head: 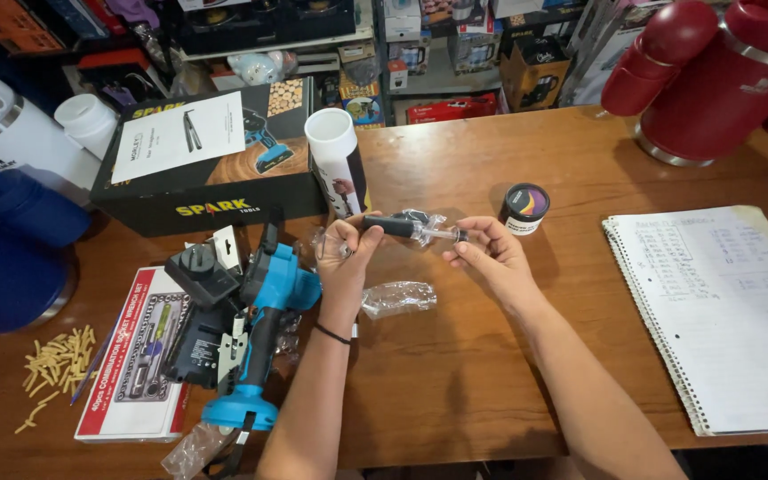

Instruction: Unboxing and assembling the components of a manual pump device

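Observation:
My left hand [346,252] grips the dark handle of a small tool [399,227], perhaps a screwdriver, that is still partly inside a clear plastic bag [421,222]. At the tool's metal tip, my right hand [488,253] pinches the bag's end. Both hands hover over the wooden table [455,356]. Another crumpled clear bag [398,298] lies just below them. A blue and black cordless power tool [260,311] rests to the left of my left forearm.
A black tool box [215,169] with a white leaflet and a white tube [335,164] stand behind. A small black jar [524,207], a spiral notebook [722,311], a flat socket set package [140,360], several yellow wall plugs [55,364], red jugs [722,71].

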